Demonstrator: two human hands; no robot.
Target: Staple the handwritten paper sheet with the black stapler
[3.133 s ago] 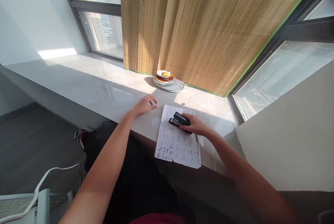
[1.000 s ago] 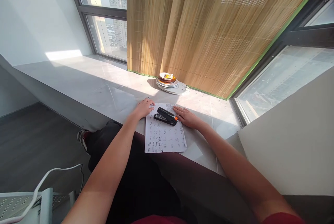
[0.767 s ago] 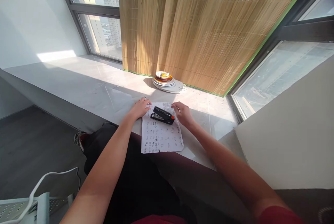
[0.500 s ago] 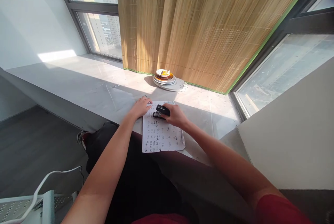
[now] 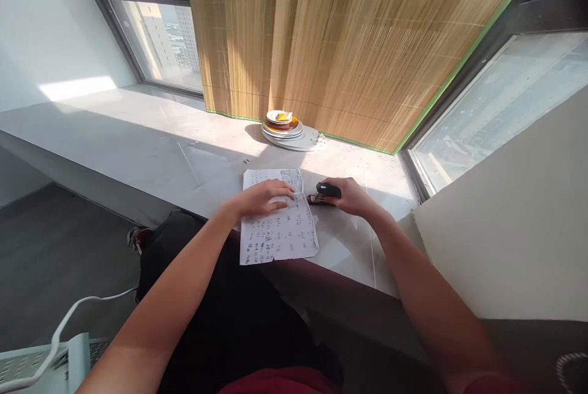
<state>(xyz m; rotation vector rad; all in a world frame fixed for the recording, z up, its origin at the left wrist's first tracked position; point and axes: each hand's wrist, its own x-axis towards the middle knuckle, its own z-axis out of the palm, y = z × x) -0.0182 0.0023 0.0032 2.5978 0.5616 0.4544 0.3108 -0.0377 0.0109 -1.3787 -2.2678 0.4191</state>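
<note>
The left hand (image 5: 266,197) is loosely spread over the paper (image 5: 294,236) while the right hand (image 5: 353,197) grips the stapler (image 5: 327,190) just beside it, handling that appears to call for steadiness.

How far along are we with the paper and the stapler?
Looks done: the paper is laid out on the ledge. In hand: the right hand grips the black stapler, open-mouthed beside the paper's right edge; the left hand is over the paper. Left, probably: any stapling at that edge; I can't make out a staple there.
</note>
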